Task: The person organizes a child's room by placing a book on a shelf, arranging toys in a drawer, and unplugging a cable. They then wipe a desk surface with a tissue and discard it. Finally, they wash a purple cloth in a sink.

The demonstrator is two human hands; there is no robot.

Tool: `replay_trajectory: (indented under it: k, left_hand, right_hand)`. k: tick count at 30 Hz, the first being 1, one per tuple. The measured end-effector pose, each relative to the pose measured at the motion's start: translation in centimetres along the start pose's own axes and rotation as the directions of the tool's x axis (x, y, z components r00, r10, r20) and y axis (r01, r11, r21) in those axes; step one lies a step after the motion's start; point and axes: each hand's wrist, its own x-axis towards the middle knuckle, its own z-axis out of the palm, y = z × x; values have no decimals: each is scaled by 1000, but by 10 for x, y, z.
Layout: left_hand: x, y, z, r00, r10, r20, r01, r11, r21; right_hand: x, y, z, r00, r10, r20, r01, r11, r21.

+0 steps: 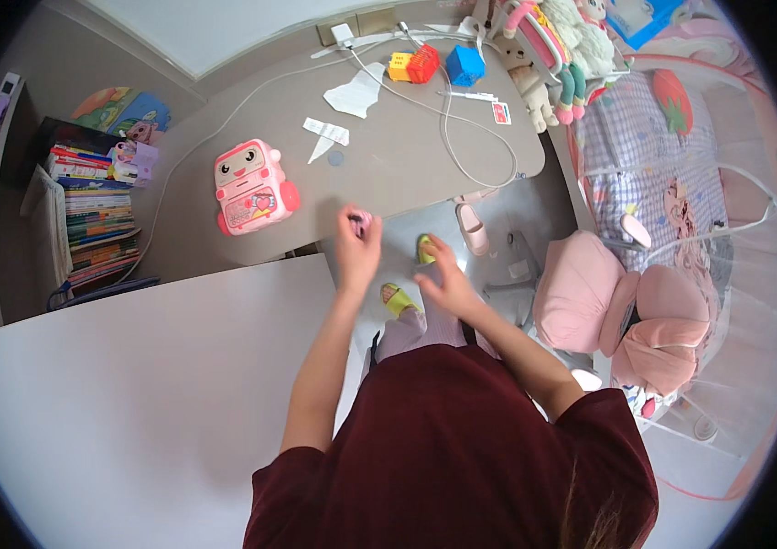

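My left hand (356,252) is closed round a small pink and dark object (360,220), whose kind I cannot make out, just off the desk's front edge. To its right, my right hand (448,276) hangs over the floor with fingers apart and nothing in it. A pink toy with a smiling face and wheels (251,188) stands on the grey desk (251,112), left of my left hand. Behind that hand lie a small grey disc (336,158) and torn white paper pieces (326,131).
Farther back are a red and yellow block toy (414,65), a blue cube holder (466,66), a pen (469,95), a small card (501,113) and a white cable (448,137). Books (96,220) stand left; a white surface (160,393) lies near left. A pink chair (581,293) sits right.
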Motion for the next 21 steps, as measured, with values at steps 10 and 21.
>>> replay_trajectory:
  k: [10, 21]
  left_hand:
    - [65, -52, 26, 932, 363, 20, -275, 669, 690]
    - [65, -58, 34, 927, 374, -19, -240, 633, 736]
  right_hand:
    - [57, 134, -42, 682, 716, 146, -331, 125, 935]
    - [160, 193, -13, 798, 588, 128, -12, -197, 980]
